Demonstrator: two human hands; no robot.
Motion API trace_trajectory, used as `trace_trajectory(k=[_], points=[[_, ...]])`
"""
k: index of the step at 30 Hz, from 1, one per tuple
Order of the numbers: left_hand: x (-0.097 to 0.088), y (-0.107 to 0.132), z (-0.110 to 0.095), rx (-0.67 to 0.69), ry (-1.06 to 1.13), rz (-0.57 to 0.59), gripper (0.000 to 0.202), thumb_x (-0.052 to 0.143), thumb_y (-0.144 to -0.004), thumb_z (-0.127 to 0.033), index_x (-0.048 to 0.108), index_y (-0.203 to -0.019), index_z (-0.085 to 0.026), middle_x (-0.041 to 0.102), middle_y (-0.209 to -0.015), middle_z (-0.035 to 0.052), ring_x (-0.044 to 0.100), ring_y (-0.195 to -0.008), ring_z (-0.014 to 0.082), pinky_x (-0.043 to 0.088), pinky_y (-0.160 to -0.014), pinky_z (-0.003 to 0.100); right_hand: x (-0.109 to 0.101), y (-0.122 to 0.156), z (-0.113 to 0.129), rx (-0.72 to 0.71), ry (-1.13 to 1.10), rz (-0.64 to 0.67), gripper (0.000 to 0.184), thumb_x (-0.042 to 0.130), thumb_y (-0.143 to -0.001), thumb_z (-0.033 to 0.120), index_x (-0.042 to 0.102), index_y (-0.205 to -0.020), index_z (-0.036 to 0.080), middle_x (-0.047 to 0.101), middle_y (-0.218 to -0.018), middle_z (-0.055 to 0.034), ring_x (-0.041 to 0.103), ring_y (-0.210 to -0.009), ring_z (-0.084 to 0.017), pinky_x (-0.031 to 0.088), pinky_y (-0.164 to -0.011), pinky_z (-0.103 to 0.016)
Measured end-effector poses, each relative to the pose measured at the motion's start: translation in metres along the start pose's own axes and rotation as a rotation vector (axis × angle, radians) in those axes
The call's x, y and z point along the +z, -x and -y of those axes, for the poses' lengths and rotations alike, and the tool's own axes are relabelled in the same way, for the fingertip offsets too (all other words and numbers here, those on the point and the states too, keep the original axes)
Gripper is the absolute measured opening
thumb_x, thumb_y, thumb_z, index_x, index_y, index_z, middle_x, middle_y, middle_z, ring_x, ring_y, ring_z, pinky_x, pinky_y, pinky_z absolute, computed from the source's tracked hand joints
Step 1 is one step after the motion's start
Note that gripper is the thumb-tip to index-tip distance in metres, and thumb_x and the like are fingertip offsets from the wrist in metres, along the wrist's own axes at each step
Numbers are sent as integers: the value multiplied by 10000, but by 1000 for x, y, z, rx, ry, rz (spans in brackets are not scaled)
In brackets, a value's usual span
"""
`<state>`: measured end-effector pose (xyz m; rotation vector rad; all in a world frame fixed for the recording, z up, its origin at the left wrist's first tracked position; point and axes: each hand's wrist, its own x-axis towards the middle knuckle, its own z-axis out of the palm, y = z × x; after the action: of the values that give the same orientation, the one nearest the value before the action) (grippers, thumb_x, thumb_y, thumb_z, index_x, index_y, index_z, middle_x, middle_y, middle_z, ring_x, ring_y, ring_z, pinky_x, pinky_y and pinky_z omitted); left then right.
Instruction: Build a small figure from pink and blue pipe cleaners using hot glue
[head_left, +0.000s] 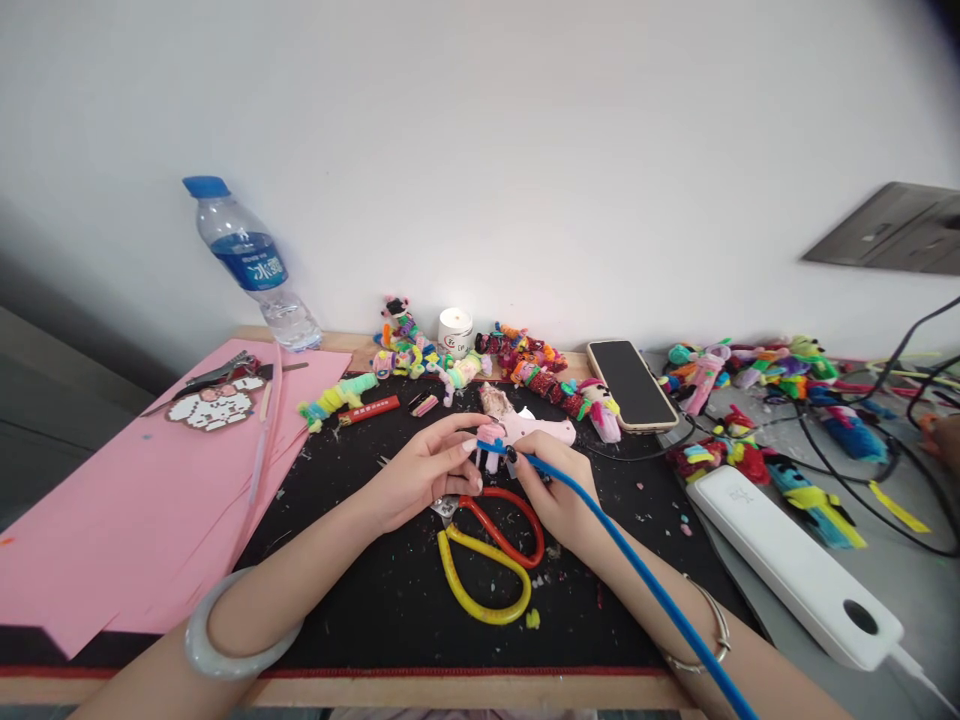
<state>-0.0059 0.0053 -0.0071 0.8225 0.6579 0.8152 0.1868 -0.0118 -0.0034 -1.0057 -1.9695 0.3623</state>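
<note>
My left hand (420,475) is closed in a pinch on a small pink fuzzy figure (491,447) over the black mat (352,590). My right hand (555,490) is closed on a long blue pipe cleaner (645,580), whose end wraps the top of the figure. The pipe cleaner trails back over my right wrist toward the lower right. A pink glue gun (536,428) lies just behind the hands. Scissors with a red and a yellow handle (487,560) lie on the mat below my hands.
Pink paper sheets (135,510) with a pixel-bead piece lie left. A water bottle (251,265), a white jar (455,330), a phone (630,383) and several colourful pipe-cleaner figures line the back. A white power strip (795,565) and cables lie right.
</note>
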Motion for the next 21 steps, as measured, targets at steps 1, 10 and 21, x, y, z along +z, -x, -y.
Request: trace_trajectory(k=[1, 10, 21], points=[[0, 0, 0, 1, -3, 0, 310, 617, -825, -233, 588, -1134, -244, 629, -900, 18, 620, -625, 76, 533, -646, 225, 0, 0, 0, 5, -3, 2, 117, 466, -882, 156, 567, -833, 191, 628, -747, -30, 591, -673, -144, 491, -653, -258], [4, 0, 0, 62, -74, -20, 297, 613, -820, -247, 589, -1115, -226, 609, -899, 19, 633, -615, 96, 531, -637, 246, 0, -2, 0, 9, 0, -6, 114, 493, -871, 160, 583, -809, 192, 633, -717, -26, 591, -641, -140, 490, -634, -247], [6, 2, -1, 100, -94, -33, 325, 646, -776, -231, 593, -1097, -218, 614, -968, 34, 652, -634, 121, 536, -656, 282, 1, -1, -4, 40, 17, -17, 104, 500, -869, 162, 582, -812, 190, 646, -738, -37, 609, -661, -151, 499, -641, -252]])
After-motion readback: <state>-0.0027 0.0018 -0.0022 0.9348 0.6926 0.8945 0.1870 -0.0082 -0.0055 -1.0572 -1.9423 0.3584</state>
